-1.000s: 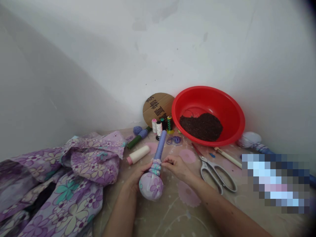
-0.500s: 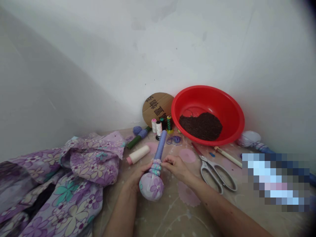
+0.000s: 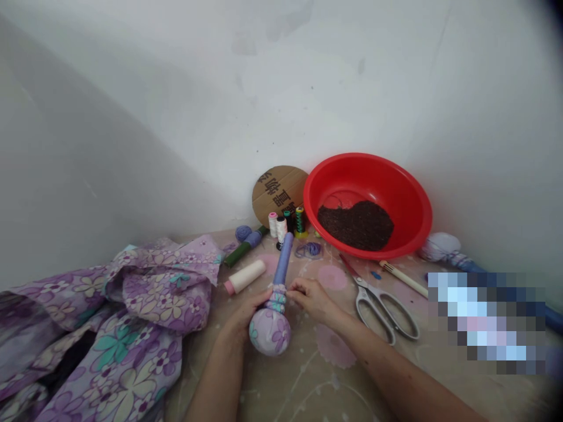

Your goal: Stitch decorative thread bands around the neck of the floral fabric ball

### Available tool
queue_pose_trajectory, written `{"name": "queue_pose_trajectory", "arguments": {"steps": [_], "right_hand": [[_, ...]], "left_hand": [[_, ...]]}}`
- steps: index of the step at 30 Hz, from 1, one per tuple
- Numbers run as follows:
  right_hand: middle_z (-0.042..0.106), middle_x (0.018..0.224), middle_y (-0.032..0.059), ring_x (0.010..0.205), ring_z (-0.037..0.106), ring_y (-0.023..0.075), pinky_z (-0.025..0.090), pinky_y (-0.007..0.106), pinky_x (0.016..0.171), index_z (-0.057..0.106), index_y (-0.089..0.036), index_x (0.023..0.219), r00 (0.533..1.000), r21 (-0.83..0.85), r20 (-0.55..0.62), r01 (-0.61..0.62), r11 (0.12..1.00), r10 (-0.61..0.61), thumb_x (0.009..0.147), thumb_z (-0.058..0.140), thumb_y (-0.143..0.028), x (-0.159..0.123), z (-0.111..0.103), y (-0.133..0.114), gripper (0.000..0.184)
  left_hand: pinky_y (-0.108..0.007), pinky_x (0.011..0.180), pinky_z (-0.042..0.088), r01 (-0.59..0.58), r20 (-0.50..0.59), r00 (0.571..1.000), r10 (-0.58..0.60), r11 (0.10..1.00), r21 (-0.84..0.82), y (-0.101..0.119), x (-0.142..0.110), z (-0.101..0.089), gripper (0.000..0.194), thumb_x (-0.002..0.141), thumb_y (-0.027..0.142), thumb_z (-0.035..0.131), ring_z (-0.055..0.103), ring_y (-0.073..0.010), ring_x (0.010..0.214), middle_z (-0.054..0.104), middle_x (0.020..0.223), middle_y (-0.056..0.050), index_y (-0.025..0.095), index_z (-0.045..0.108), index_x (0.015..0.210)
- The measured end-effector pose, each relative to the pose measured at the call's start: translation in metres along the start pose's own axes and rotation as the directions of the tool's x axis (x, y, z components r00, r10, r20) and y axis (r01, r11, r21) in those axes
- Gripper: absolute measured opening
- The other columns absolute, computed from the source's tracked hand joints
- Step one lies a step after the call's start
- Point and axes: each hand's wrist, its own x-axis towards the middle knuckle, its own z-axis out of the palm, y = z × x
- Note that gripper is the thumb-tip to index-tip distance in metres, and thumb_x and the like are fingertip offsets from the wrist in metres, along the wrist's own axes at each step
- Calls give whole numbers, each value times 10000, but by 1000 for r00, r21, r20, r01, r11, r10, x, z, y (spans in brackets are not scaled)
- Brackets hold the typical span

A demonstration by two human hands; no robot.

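Observation:
A stick with a floral cloth ball head and a handle wound in purple yarn leans away from me, ball end nearest. Below the handle, the gathered cloth neck is bound in several tight rings. My left hand is closed around this neck from the left, its thumb along the rings and its other fingers hidden behind. Close to the upper rings on the right, my right hand is pinched, thumb against forefinger. Whatever lies in that pinch is too small to make out.
Floral fabric is heaped at left. Beyond the stick are a white thread cone, small spools and a yarn-wrapped green tube. Scissors lie at right, below a red basin of dark grains. Another ball-headed stick lies far right.
The whole view has shifted slightly. Both hands keep nearly the same places on and beside the stick, with my right hand still pinched near the upper rings.

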Motion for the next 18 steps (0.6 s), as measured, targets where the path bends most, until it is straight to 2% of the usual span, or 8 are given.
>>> {"name": "queue_pose_trajectory", "arguments": {"steps": [3,9,18], "right_hand": [[454,517,-56,517,411,94,308,207,503,517,-171,600,1000,4,-17,10,1000,-10,754,531,-168,0,1,2,155],[445,523,-56,518,406,92,302,206,504,507,-170,597,999,-30,-30,22,999,-23,761,531,-161,0,3,4,165],[475,530,-54,521,425,91,318,202,502,534,-167,632,998,-31,-53,44,999,-45,774,536,-171,0,5,9,142]], "left_hand": [[-232,625,423,17,-28,999,-17,1000,-14,2,-2,2,232,647,162,750,561,-120,619,616,672,-39,97,639,840],[-233,625,431,42,-15,999,-42,999,8,3,-1,0,183,688,162,712,564,-116,602,619,669,-42,93,636,839],[-212,621,425,14,-2,1000,-14,1000,6,0,3,1,185,685,180,714,543,-102,608,592,657,-19,111,629,834]]}}
